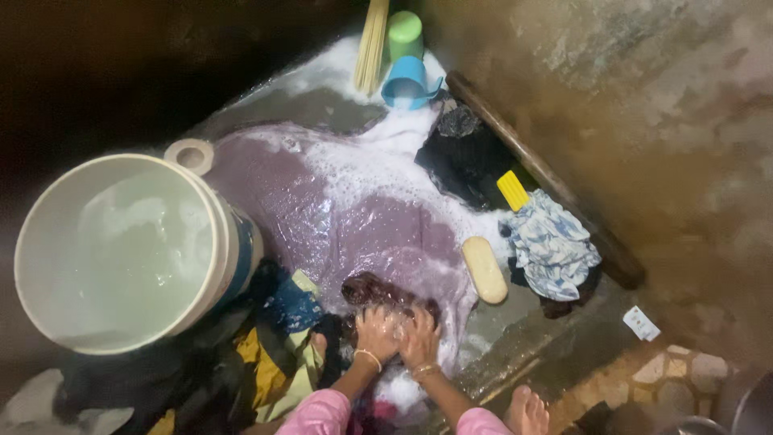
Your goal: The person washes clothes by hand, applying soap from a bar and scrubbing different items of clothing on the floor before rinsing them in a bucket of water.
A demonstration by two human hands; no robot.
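— How are the hands set?

— Both reach forward from pink sleeves, side by side and touching. The left hand (377,332) and right hand (419,337) press down with fingers curled onto a dark maroon bunched wet cloth (378,292), gripping its soapy folds; it lies on the near edge of a wide purple foam-covered sheet (338,209) spread on the wet floor.

— What surrounds them?

— A bare foot (527,409) at the right. A crumpled heap of blue, yellow and black clothes (266,346) at the left, beside a round white plastic bucket (225,234) of water. Right: a smooth cream oval soap bar (484,270), a yellow ridged brush (512,190) on a crinkled blue-and-white garment (551,246). Farthest: a tipped blue plastic mug (407,80) and a green cup (404,34).
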